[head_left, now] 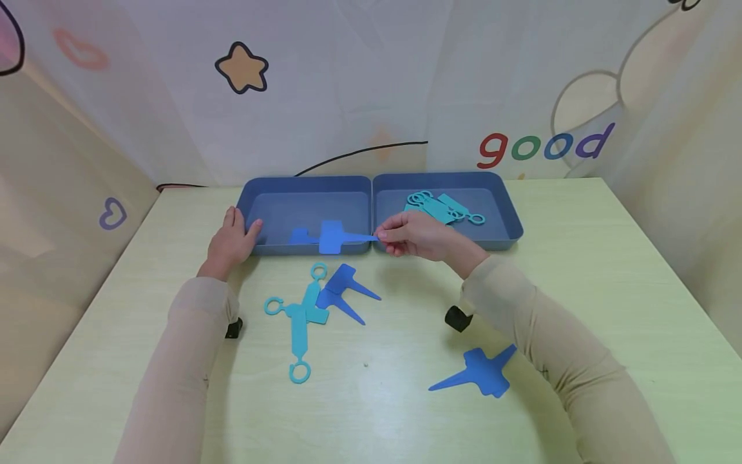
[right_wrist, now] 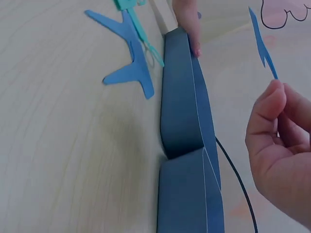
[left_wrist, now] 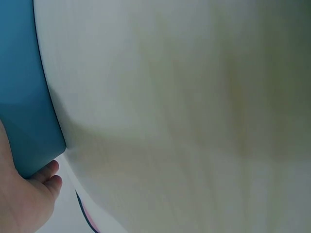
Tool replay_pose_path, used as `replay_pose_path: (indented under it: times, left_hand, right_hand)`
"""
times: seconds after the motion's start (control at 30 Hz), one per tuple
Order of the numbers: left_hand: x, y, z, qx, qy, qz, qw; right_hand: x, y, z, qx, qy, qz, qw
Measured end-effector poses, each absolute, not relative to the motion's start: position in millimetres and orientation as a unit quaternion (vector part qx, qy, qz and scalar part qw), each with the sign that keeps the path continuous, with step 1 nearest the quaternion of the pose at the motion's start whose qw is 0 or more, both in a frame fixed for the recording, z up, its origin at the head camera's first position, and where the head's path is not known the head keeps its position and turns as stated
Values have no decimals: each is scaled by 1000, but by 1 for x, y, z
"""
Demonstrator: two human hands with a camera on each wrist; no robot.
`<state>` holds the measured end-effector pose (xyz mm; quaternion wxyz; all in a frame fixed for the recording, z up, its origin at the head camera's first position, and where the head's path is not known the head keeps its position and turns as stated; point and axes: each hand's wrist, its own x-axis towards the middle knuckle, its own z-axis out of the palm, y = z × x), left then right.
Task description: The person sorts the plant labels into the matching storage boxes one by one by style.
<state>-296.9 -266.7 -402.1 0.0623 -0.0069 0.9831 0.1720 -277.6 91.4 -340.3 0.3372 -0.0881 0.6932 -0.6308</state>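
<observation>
My right hand [head_left: 410,233] pinches the pointed end of a blue T-shaped plant label [head_left: 332,237] between thumb and fingertips. The label is raised over the front of the left blue-grey tray [head_left: 307,185]; it appears edge-on in the right wrist view. Another blue label [head_left: 299,236] lies in that tray, partly hidden behind the held one. My left hand [head_left: 228,240] holds the tray's front left corner, thumb over the rim and fingers along the outer side. The right tray [head_left: 504,235] contains several turquoise ring-ended tags [head_left: 437,207].
Before the left tray lie turquoise ring-ended tags [head_left: 299,332] crossing each other, beside overlapping blue labels [head_left: 339,288]. More blue labels [head_left: 484,372] lie near my right forearm. Both trays stand side by side before a printed curtain [head_left: 348,84].
</observation>
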Motion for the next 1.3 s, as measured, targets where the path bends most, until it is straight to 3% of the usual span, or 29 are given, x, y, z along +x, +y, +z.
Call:
replay_pose_path:
  times: [0.43,0.73,1.1,1.3]
  left_hand:
    - [-298,-267,-402,-9,983,173,53]
    - [-298,-267,-403,-11,983,174,53]
    - [-298,-268,-401,-12,984,174,48]
    - [-298,-267,-403,-12,982,179,51]
  right_hand:
    - [-311,43,-357,43,659,-713,234]
    - [-323,19,-367,76,665,-722,174]
    - [-328,1,-373,79,692,-701,153]
    - [-330,-8,-374,108,664,-718,178]
